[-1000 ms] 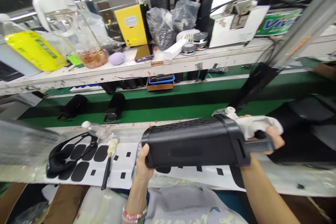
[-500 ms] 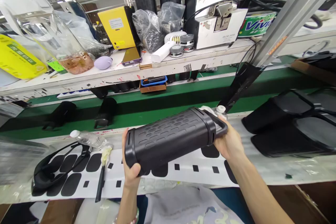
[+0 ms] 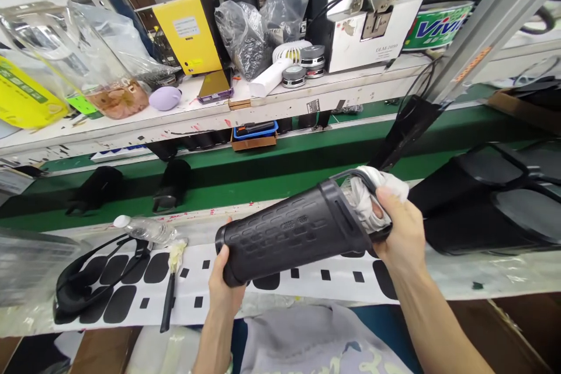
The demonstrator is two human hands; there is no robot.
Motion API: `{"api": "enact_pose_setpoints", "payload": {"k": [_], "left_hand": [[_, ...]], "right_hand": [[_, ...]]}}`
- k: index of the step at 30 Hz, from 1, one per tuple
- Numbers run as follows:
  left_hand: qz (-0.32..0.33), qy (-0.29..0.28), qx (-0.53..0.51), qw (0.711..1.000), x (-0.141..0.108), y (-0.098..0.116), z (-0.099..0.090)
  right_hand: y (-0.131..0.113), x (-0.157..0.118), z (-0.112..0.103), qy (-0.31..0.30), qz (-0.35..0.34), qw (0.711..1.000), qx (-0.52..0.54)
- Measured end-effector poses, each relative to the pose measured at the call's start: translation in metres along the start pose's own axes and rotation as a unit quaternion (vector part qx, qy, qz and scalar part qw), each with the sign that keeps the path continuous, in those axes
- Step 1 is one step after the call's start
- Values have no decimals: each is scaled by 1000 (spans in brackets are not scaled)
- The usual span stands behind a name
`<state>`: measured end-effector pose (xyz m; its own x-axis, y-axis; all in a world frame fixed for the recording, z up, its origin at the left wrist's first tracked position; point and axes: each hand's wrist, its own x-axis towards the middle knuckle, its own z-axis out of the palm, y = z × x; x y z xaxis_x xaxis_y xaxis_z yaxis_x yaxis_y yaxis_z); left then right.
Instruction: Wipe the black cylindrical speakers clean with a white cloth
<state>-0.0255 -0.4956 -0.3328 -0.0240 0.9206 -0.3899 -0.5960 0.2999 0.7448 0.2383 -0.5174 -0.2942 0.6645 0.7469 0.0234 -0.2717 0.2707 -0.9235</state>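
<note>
A long black plastic housing, patterned with oval recesses and small perforations, lies slanted across both hands above the bench. My left hand is closed round its narrower left end, thumb on the near side. At the wider right end, my right hand grips beside the black handle loop. A bunched white cloth sits within and behind that loop, against my right fingers. How far the fingers wrap the handle itself is partly hidden.
On the bench lie a printed white sheet, a clear bottle, a black-handled brush and a black strap-like piece. Black housings stand at right. A metal post and a loaded shelf rise beyond.
The housing has turned, showing its perforated face, and its right end has swung toward me. My right hand moved right and up; the white cloth now shows at the handle.
</note>
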Motion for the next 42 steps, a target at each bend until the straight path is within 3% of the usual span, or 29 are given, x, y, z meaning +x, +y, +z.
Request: {"api": "enact_pose_setpoints", "payload": {"k": [2,5,7,8,11,13,15,18,29,38,42], "left_hand": [[12,43,-16,999,-3,2,7],[57,85,-28,994,-11,9,23],[69,102,-30,992,-15,15,32],[70,110,-30,991,-17,18,36],[74,124,-27,989,-21,25,42],[76,130,-20,988,-23,28,43],[76,137,-11,988,-25,30,43],[58,153,-5,986,-27,31,42],[19,141,9,990,-35,35,44],[-39,96,22,994,-40,34,44],[-78,112,24,990,-45,30,48]], "right_hand": [[-3,5,-1,13,-64,992,-109],[-9,7,-4,155,-204,942,-216],[-15,1,-5,199,-241,919,-240],[-18,-4,-5,173,-234,923,-251],[-25,-16,1,-19,-175,935,-308],[-29,-18,7,-113,-162,917,-347],[-32,-15,13,-149,-165,898,-381],[-34,-11,19,-143,-157,893,-398],[-28,-16,28,-91,-130,930,-330],[-29,-19,27,-73,-127,928,-341],[-30,-17,28,-67,-139,919,-362]]}}
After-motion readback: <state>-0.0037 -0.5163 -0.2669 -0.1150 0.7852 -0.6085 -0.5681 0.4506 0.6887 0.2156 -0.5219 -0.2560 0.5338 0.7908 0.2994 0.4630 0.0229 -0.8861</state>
